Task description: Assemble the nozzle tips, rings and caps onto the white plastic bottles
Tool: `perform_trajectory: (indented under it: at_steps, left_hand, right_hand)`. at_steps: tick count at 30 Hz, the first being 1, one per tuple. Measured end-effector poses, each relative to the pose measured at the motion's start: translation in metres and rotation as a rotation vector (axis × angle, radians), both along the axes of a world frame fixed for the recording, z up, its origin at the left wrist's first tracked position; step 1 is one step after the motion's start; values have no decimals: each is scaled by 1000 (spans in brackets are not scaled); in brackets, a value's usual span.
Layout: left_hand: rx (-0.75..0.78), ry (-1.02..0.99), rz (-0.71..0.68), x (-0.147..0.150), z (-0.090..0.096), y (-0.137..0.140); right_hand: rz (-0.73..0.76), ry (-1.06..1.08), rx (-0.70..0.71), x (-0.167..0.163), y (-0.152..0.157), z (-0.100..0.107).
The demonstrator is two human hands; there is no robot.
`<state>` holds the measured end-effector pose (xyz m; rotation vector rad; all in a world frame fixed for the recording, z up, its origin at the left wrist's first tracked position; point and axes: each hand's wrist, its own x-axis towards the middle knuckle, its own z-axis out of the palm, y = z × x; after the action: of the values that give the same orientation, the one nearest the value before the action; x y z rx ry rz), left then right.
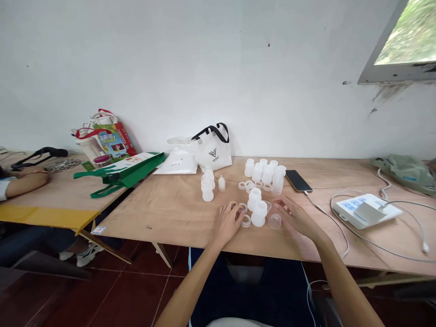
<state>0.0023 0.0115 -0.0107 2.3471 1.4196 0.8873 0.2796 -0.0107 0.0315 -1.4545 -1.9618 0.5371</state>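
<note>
On the brown wooden table (177, 204), read as a clock face centred between the hands, a white tote bag with black handles (207, 156) stands at 11 o'clock. The left hand (226, 222), at 9 o'clock, has its fingers loosely curled beside the pale plastic rings, and the right hand (296, 218), at 3 o'clock, has its fingers slightly parted; whether either grips anything cannot be told. Two round, waisted, white plastic bottles (259, 215) stand at the centre, a clear plastic cup (274, 221) lies near 4 o'clock, and pale plastic rings (245, 221) lie near 9 o'clock.
</note>
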Motion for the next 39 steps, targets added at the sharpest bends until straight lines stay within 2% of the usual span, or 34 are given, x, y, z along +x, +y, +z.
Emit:
perform_trajectory:
  at_steps: [5,7,10,15,19,22,25,28,33,39]
  left_hand:
    - [0,19,-2,0,0,0]
    - [1,18,-2,0,1,0]
    - [5,8,-4,0,1,0]
    - [3,4,-1,0,0,0]
    - [12,6,-2,0,-1,0]
    - [8,8,-1,0,-1,0]
    - [-2,8,-2,0,0,0]
    - [-8,7,-2,1,1,0]
    - [-20,10,-8,1,4,-1]
    - [-28,17,-6,1,6,-2]
  right_hand:
    - [165,-99,104,5,9,-16]
    - [173,-129,124,9,12,-24]
    - [75,-141,146,17,15,-32]
    - [-173,-159,54,26,17,-34]
    - [-289,-79,29,26,21,-37]
    - [-354,20,62,29,25,-41]
    - [-381,32,130,35,27,-45]
    - [-361,67,138,36,27,-46]
    - [-266,199,51,23,25,-43]
    - [-167,193,43,12,24,-42]
